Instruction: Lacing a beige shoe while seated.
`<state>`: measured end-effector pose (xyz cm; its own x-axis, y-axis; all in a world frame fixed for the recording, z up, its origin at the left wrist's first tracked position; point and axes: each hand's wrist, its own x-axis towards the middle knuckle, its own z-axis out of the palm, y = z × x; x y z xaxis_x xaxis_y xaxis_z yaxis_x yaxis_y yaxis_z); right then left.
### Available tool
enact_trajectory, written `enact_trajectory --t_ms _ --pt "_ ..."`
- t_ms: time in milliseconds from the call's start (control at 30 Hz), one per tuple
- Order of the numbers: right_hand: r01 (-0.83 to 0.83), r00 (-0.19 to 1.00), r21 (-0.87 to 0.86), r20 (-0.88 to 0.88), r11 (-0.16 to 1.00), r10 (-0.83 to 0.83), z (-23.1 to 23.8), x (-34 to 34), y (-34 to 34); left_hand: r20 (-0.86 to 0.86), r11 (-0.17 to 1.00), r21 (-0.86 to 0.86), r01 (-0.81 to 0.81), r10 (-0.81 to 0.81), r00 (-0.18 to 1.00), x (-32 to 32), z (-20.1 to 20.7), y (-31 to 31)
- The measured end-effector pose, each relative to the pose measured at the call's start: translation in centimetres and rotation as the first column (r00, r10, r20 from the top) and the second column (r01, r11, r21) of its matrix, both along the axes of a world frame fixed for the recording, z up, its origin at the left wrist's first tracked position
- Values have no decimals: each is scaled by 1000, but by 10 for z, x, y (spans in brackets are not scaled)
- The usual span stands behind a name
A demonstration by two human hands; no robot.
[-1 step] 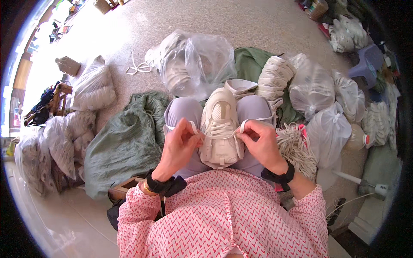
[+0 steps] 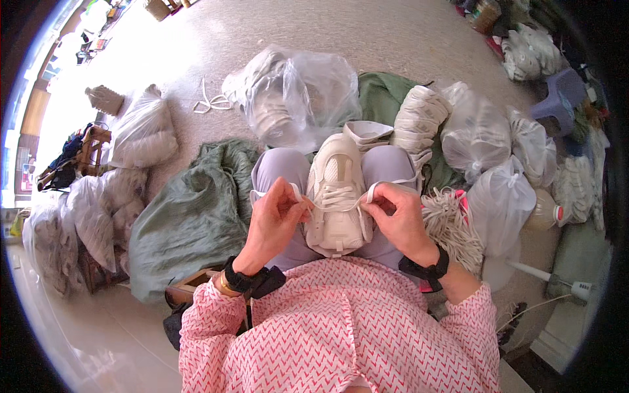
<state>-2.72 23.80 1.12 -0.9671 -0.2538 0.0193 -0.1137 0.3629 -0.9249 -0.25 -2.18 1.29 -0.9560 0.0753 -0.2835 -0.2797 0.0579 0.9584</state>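
A cream lace-up sneaker [image 2: 337, 230] rests on my lap between my knees, toe pointing away from me. Its flat white shoelace [image 2: 339, 194] crosses the front in several rows. At the shoe's left side my left hand [image 2: 278, 213] pinches one lace end between thumb and fingers. My right hand [image 2: 398, 216] pinches the other end on the right. Between the two hands the lace runs across the shoe, and loose lengths loop over my fingers toward my knees. A bundle of off-white laces [image 2: 452, 219] lies beside my right hand.
Beyond my knees lie a clear plastic bag of shoe parts [image 2: 291, 98] and a stack of shoe uppers [image 2: 419, 118]. A green cloth sack [image 2: 190, 219] sits at left, near more filled bags [image 2: 85, 213]. Knotted bags [image 2: 501, 203] and a purple stool [image 2: 560, 98] stand right.
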Motion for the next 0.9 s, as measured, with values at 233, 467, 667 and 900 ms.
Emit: enact_trajectory --t_ms 233,467,667,900 --pt "13 1000 -43 19 999 -12 -4 3 -1 -79 1000 8 23 -22 997 -9 -1 -1" --pt "7 1000 -65 24 998 -6 -6 2 0 -122 997 -64 -32 24 992 -7 0 5" --pt "11 1000 -44 16 999 -11 -5 2 0 -241 976 -189 -111 64 969 1 -3 13" --pt "32 999 -55 0 998 -32 -9 1 0 -403 832 -545 -103 -152 902 3 11 25"
